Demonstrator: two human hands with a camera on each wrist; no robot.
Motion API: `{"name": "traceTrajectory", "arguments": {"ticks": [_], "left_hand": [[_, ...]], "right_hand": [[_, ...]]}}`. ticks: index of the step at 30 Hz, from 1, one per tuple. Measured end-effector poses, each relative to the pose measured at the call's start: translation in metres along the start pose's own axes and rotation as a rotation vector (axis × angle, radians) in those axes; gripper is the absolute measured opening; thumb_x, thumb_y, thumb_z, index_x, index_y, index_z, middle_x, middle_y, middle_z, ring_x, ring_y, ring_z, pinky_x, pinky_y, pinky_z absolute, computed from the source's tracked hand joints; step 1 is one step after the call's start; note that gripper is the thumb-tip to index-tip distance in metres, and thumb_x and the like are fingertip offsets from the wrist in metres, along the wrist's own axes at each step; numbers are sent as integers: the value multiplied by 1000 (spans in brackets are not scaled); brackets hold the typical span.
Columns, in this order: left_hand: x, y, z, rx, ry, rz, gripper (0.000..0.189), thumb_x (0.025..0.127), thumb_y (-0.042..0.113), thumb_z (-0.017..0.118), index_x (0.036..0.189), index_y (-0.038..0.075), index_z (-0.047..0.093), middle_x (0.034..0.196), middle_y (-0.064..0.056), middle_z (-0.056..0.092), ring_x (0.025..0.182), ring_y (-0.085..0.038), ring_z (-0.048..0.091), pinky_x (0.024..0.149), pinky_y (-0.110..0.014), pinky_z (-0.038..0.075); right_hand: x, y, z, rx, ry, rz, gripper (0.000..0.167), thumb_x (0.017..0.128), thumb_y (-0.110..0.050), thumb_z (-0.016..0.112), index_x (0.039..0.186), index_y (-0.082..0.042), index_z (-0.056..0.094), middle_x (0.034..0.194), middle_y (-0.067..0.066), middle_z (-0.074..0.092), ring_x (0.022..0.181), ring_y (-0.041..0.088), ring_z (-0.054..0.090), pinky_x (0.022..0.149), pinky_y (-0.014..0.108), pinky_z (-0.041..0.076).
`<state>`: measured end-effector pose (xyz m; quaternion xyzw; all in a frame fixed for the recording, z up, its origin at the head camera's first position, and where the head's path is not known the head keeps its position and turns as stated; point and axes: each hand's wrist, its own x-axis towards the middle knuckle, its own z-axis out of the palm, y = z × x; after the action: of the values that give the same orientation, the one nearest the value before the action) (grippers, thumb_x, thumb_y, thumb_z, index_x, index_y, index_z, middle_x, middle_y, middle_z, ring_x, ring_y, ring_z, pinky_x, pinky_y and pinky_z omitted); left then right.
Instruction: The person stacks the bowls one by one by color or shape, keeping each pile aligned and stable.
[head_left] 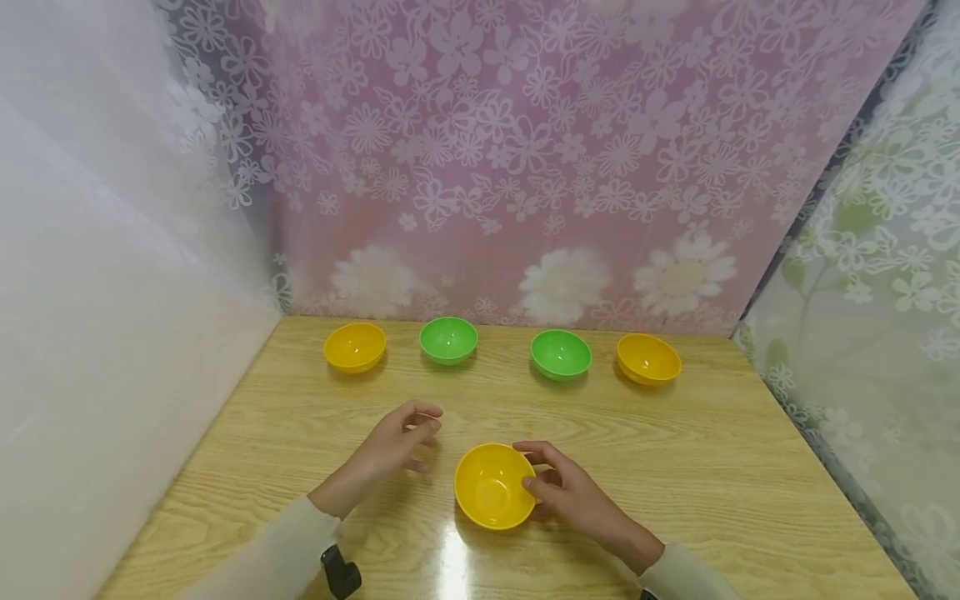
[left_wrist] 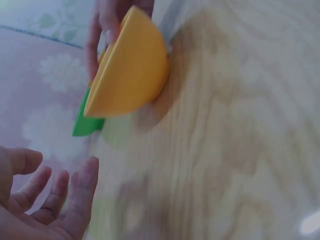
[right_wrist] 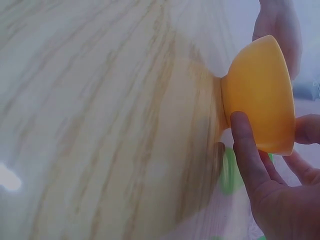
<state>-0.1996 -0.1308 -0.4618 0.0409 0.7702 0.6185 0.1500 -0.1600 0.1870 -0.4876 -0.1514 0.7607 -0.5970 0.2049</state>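
Right hand (head_left: pixel 572 496) clamped on near yellow bowl (head_left: pixel 489 486), thumb at the rim, fingers round the outer wall on its right side. Bowl sits mouth up at the near middle of the wood-grain counter (head_left: pixel 697 467); can't tell if the base fully touches. Left hand (head_left: pixel 392 443) holds nothing: fingers apart, loosely bent, just off the bowl's left side, no contact. Back row, left to right, none touching: left yellow bowl (head_left: pixel 356 348), left green bowl (head_left: pixel 448 341), right green bowl (head_left: pixel 561 355), right yellow bowl (head_left: pixel 648 360). All four mouth up, widest gap between the greens. Pink floral curtain (head_left: pixel 480 167) behind them. Pale sleeves on both arms, black device (head_left: pixel 341 572) by the left cuff.
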Motion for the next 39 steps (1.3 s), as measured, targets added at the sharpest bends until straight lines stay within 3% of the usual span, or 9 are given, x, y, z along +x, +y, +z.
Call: {"name": "traceTrajectory", "arguments": {"ticks": [10, 16, 22, 25, 28, 31, 39], "left_hand": [[23, 2, -43, -8, 120, -6, 43, 116, 23, 56, 153, 1, 53, 148, -25, 54, 131, -43, 62, 92, -48, 70], [35, -4, -75, 161, 226, -1, 51, 115, 35, 59, 154, 4, 51, 153, -20, 53, 133, -42, 61, 90, -42, 70], [51, -10, -108, 290, 392, 23, 48, 113, 31, 61, 150, 2, 56, 147, -22, 56, 114, -41, 70, 85, -43, 71], [60, -11, -120, 350, 464, 32, 48, 112, 29, 62, 149, -1, 57, 148, -26, 56, 97, -39, 76, 75, -37, 70], [66, -10, -129, 393, 530, 18, 48, 111, 28, 62, 148, -2, 58, 148, -28, 57, 83, -35, 79, 63, -25, 64], [70, -9, -134, 387, 574, -17, 48, 111, 27, 62, 148, -2, 57, 149, -29, 54, 79, -31, 78, 59, -20, 60], [81, -12, -140, 287, 616, -105, 53, 111, 23, 63, 156, 1, 48, 153, -29, 45, 95, -40, 74, 75, -36, 71]], "right_hand": [[-1, -1, 0, 13, -6, 0, 52, 114, -18, 58, 162, -7, 43, 154, 32, 44, 118, 28, 66, 88, 38, 71], [-1, 0, -1, 11, -5, 6, 52, 114, -18, 58, 163, -7, 42, 156, 31, 44, 118, 29, 66, 87, 38, 70], [-1, 0, 0, 19, -7, 13, 54, 114, -18, 58, 164, -7, 41, 160, 31, 40, 118, 28, 66, 86, 38, 70], [-1, 0, 0, 14, -1, 10, 54, 114, -18, 58, 164, -8, 41, 160, 30, 40, 117, 28, 66, 85, 37, 70], [0, -1, 0, 13, 4, 8, 54, 114, -18, 58, 164, -8, 41, 160, 29, 41, 118, 28, 66, 85, 37, 70], [0, -1, 0, 12, 5, 11, 54, 114, -19, 59, 164, -9, 41, 160, 28, 41, 119, 29, 65, 86, 37, 70], [1, -1, 1, 9, 0, 12, 53, 115, -20, 57, 164, -9, 41, 160, 29, 41, 121, 30, 65, 87, 37, 70]]}}
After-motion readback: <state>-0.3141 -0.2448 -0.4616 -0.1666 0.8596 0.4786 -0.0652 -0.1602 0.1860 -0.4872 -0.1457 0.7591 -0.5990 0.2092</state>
